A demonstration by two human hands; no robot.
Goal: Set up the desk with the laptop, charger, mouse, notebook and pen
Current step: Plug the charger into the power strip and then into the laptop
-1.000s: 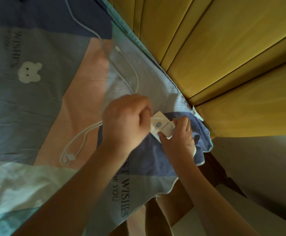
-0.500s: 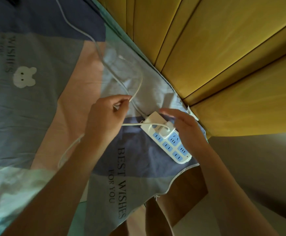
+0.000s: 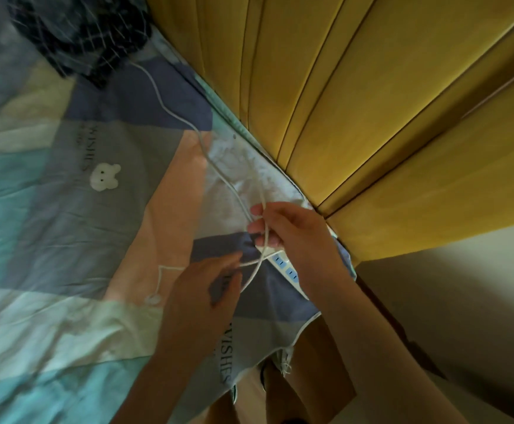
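A thin white charger cable (image 3: pixel 251 278) crosses the patchwork bedsheet near the bed's corner. My right hand (image 3: pixel 292 237) pinches this cable above a white power strip (image 3: pixel 283 266) with blue sockets, which it partly hides. My left hand (image 3: pixel 202 296) holds another stretch of the same cable just left of the strip. A loose cable end with a small connector (image 3: pixel 154 298) lies on the sheet to the left. A thicker white cord (image 3: pixel 170 111) runs up the bed toward the dark cloth.
A yellow padded headboard (image 3: pixel 372 117) fills the upper right. Dark checked cloth (image 3: pixel 78 35) lies at the top left. The bedsheet (image 3: pixel 66 224) covers the bed; its corner hangs over a brown frame. A pale wall (image 3: pixel 464 301) is at the right.
The view has shifted, bringing the dark cloth into sight. My right hand rose off the power strip and took the cable. My left hand moved down and right along the cable.
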